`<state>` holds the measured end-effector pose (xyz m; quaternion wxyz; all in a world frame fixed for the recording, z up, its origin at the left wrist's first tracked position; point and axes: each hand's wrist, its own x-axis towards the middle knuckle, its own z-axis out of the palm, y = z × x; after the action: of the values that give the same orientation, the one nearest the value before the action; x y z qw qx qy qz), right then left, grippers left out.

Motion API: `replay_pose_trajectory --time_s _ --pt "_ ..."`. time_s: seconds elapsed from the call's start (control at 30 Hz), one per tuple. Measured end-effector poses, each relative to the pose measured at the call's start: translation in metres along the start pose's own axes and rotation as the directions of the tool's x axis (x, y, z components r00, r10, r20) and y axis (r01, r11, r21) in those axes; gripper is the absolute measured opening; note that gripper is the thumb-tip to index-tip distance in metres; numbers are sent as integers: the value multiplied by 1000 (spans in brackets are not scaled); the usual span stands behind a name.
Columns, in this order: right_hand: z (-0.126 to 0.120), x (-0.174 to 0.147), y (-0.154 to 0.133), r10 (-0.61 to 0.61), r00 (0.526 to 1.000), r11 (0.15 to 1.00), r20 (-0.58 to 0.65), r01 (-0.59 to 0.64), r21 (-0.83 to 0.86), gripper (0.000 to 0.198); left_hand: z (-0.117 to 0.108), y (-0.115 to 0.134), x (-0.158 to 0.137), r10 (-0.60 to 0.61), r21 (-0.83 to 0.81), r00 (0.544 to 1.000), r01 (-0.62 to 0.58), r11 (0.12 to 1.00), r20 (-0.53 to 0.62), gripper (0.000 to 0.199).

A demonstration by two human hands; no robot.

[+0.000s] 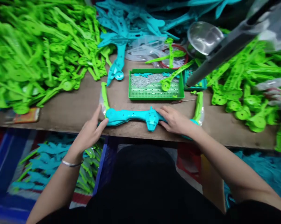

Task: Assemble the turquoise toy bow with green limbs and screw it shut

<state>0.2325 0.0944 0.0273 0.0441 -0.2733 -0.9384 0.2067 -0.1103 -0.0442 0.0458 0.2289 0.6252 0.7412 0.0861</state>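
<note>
A turquoise plastic frame (135,115) lies across the front of the table, with a raised block at its middle. Upright green-and-clear arms stand at both ends, a left arm (104,98) and a right arm (198,109). My left hand (91,129) grips the frame's left end, with the thumb on the turquoise part and the fingers by the green arm. My right hand (173,119) is closed over the bar just right of the middle block. My right wrist hides part of the right end.
Behind the frame sits a green tray (131,90) of small metal pieces, with a screwdriver (183,101) by it. Green part piles (61,46) lie left and right. A metal bowl (204,39) and a grey pole (224,46) stand at right. Below left is a blue crate (102,168).
</note>
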Motion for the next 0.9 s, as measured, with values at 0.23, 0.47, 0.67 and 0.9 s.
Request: replay_pose_trajectory --time_s 0.23,0.47,0.67,0.9 --pt "3 1 -2 13 1000 999 25 -12 -38 53 -3 26 29 287 218 943 -249 944 -166 72" --pt "3 2 -5 40 999 999 30 -39 -16 52 32 80 59 586 401 792 -600 692 174 53" --pt "-3 -1 -12 96 995 993 25 -94 -71 60 38 79 64 559 576 800 -568 588 218 36" --pt "-7 -8 -22 264 961 949 82 -244 -200 43 37 80 62 538 635 814 -538 554 220 34"
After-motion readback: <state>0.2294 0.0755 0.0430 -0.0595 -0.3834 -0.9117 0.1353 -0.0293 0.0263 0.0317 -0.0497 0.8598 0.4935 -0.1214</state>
